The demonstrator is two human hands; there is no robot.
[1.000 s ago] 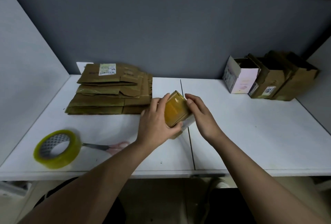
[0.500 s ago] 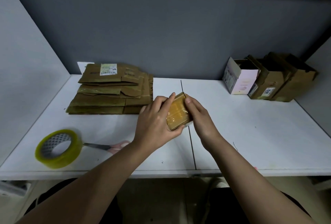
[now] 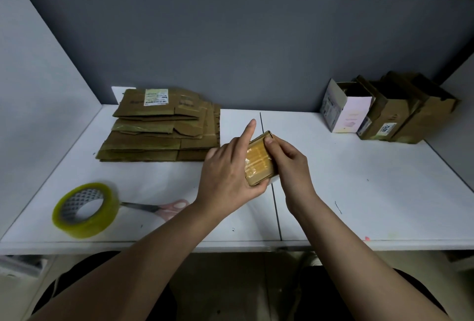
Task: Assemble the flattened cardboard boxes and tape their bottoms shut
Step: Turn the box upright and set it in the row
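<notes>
Small brown cardboard box [image 3: 259, 160] held above white table [image 3: 372, 179], mid-centre, taped bottom up. Left hand [image 3: 228, 174] cupped its side, index finger straight; right hand [image 3: 289, 166] gripped other side, thumb pressing tape. Step: smoothing tape. Next: probably set it beside assembled boxes [image 3: 389, 110], take flattened brown cardboard stack [image 3: 164, 125].

Small cardboard box [image 3: 259, 164] held above white table [image 3: 359, 192], taped face up; left hand [image 3: 228, 179] grips its left side, index finger pointing up and away, right hand [image 3: 289, 166] curled over its right edge with fingertips on the tape. Stack of flattened boxes [image 3: 164, 128] lies at back left; tape roll [image 3: 86, 210] stands tilted at front left, with pink-handled scissors [image 3: 161, 207] just beside it. Three assembled boxes [image 3: 384, 110] sit in a row at back right against the grey wall [image 3: 230, 38].
</notes>
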